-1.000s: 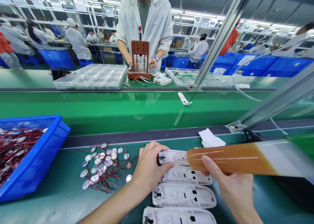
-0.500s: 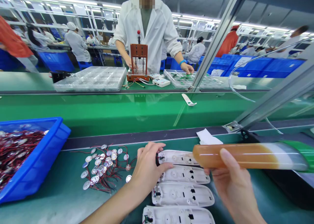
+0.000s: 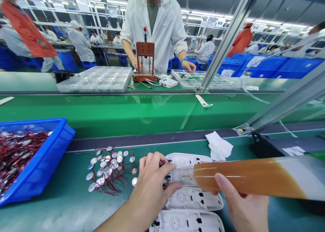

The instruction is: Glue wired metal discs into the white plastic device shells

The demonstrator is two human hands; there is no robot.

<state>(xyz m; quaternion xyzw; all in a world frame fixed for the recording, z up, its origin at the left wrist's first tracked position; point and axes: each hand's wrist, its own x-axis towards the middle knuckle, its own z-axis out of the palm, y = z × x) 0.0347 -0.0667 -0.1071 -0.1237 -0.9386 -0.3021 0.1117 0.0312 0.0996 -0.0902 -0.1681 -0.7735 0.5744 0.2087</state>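
Observation:
My left hand (image 3: 149, 188) rests with fingers curled on the left ends of the upper white plastic housings (image 3: 195, 201), which lie in a stacked row on the green mat. My right hand (image 3: 241, 205) grips a long translucent tube of amber glue (image 3: 243, 176), held level with its tip over the second housing. A loose heap of small silver discs with red wires (image 3: 109, 167) lies just left of my left hand.
A blue bin (image 3: 40, 164) of wired discs stands at the left. A white tissue (image 3: 218, 145) lies behind the housings. Beyond runs a green conveyor (image 3: 127, 113) carrying a white part (image 3: 203, 101). Across it a person in a white coat works at a red press (image 3: 144, 61) between clear trays (image 3: 93, 79).
The glue tube has swung back left and lower, over the second housing. My left hand has slid down from the top housing. The white part on the conveyor has drifted right.

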